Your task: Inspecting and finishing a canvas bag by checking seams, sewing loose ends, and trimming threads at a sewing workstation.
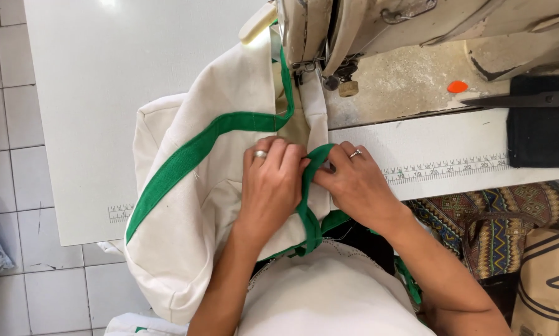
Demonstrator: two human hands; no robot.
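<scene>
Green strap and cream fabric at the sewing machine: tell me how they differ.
The green strap is a narrow, bright band; the cream fabric is a broad, pale sheet. The strap is pinched between the left hand and right hand; the fabric lies bunched under them, hanging off the table. Both run to the machine's needle area.

Under the hands point(310, 180) lies a cream cloth bag point(192, 211) edged with a bright green strap point(186, 158). The surface point(105, 81) beyond them is white. Up and right of the hands sits an orange spot point(457, 86); right of them, fabric point(497, 218) in a brown, yellow and blue geometric pattern.
</scene>
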